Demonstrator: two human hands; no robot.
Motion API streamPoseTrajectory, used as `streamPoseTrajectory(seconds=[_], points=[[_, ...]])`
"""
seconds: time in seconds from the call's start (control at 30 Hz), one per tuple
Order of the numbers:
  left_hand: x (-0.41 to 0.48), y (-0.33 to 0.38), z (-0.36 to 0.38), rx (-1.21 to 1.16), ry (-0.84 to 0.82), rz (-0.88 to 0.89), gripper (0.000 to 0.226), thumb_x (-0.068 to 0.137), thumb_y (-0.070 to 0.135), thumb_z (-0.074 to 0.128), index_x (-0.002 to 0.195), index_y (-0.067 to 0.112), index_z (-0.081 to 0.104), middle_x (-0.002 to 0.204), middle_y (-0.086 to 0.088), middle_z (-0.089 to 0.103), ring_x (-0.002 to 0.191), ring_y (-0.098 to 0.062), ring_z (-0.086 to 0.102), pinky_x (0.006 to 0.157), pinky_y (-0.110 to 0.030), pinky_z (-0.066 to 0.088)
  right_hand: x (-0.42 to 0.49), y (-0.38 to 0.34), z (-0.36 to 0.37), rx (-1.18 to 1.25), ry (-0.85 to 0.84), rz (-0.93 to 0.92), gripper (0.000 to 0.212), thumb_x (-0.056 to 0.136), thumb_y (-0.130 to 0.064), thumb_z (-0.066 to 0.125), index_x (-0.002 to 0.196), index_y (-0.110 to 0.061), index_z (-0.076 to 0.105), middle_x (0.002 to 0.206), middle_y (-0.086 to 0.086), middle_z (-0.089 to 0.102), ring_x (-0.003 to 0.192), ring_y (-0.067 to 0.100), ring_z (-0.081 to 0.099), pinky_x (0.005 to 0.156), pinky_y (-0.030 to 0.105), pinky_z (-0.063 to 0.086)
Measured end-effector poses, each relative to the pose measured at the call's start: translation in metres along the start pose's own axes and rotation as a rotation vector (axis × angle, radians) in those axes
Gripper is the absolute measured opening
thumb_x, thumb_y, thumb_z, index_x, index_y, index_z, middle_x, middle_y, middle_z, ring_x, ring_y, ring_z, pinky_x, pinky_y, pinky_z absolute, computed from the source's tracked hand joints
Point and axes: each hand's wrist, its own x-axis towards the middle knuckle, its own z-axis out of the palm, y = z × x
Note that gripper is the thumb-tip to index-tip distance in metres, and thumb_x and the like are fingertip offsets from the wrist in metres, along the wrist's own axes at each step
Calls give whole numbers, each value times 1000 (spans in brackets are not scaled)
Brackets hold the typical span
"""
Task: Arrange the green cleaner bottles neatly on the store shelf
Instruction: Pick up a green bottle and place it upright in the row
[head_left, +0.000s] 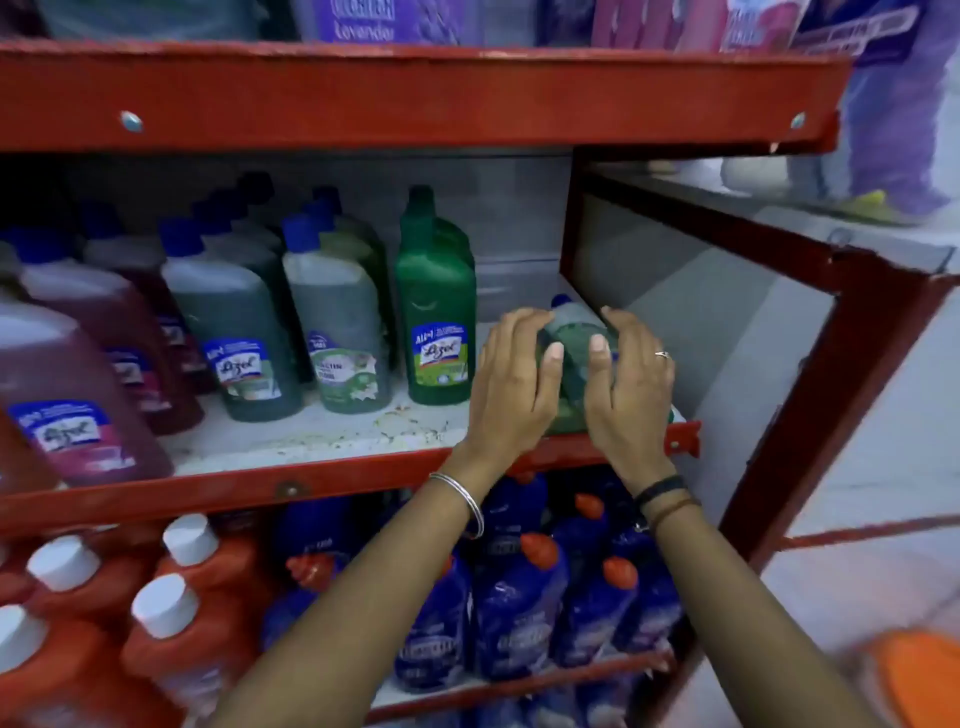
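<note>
A green cleaner bottle with a blue cap (574, 332) lies on its side at the right end of the middle shelf (311, 431), cap pointing to the back. My left hand (511, 379) rests on its left flank and my right hand (631, 379) on its right flank, fingers curved around it. Left of them an upright all-green bottle (436, 312) stands with another behind it. Further left stand two rows of green bottles with blue caps (340, 322), (234, 332).
Pink cleaner bottles (67, 395) fill the shelf's left end. The red shelf beam above (415, 96) hangs low. Orange bottles (171, 623) and blue bottles (519, 597) fill the shelf below. A red side post (810, 415) borders the right; a person's legs stand beyond.
</note>
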Motion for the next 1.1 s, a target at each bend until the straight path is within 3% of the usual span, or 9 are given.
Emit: streamPoseTrajectory(seconds=[0.1,0.23,0.37,0.47,0.57,0.63,0.83,0.97,1.1], points=[[-1,-3,19,36,-84,-155,41,93,32,35,122,5,47,122,-13,54,114,-27,49,98,-43,42,4,12,0,-38,3,100,47,93,-38,28,122,-10,52,125,9,58,114,25,51,95,26,29],[5,-12,43,8,-278,-485,55,91,44,31,133,10,38,133,-14,52,125,-31,45,103,-45,38,17,31,0,14,-178,371,46,94,-40,36,118,-4,53,122,16,58,114,32,52,99,38,37],[22,-1,52,-107,-335,-741,44,95,41,35,128,12,43,125,-15,58,114,-33,53,97,-38,42,50,31,-6,113,-410,570,38,89,-37,48,94,-3,63,101,17,68,89,32,63,70,32,49],[36,4,55,-291,-186,-947,38,92,40,40,120,15,50,117,-12,62,103,-31,59,91,-39,49,70,23,-9,286,-486,713,27,88,-25,60,71,-8,48,81,11,60,63,19,56,44,23,46],[46,-1,43,-653,-59,-1143,24,89,30,52,109,17,50,98,-8,65,79,-21,63,62,-30,57,72,18,-8,493,-560,833,27,85,-21,66,70,-10,46,69,4,54,59,13,54,34,13,46],[41,-3,30,-807,-79,-1140,24,88,16,57,109,9,50,98,-11,66,73,-20,64,52,-25,55,65,16,-6,592,-534,872,25,80,-21,71,77,-4,54,73,7,62,61,16,61,44,18,54],[7,-11,-19,-1014,-163,-997,33,83,1,61,115,5,56,110,-13,66,84,-21,66,72,-29,58,31,-5,-9,789,-585,841,36,77,-4,68,110,8,62,94,16,70,80,25,67,71,34,58],[-12,-16,-70,-933,-233,-843,40,85,4,61,124,6,51,115,-12,64,96,-19,65,81,-25,56,8,-51,-4,849,-535,717,27,72,5,71,97,-2,61,87,10,70,61,9,70,57,21,58],[-25,-29,-130,-823,-168,-752,46,86,3,58,130,9,45,114,-5,62,101,-17,63,80,-23,56,-5,-103,15,884,-577,567,40,68,10,72,95,-11,53,87,5,69,62,3,70,56,17,56]])
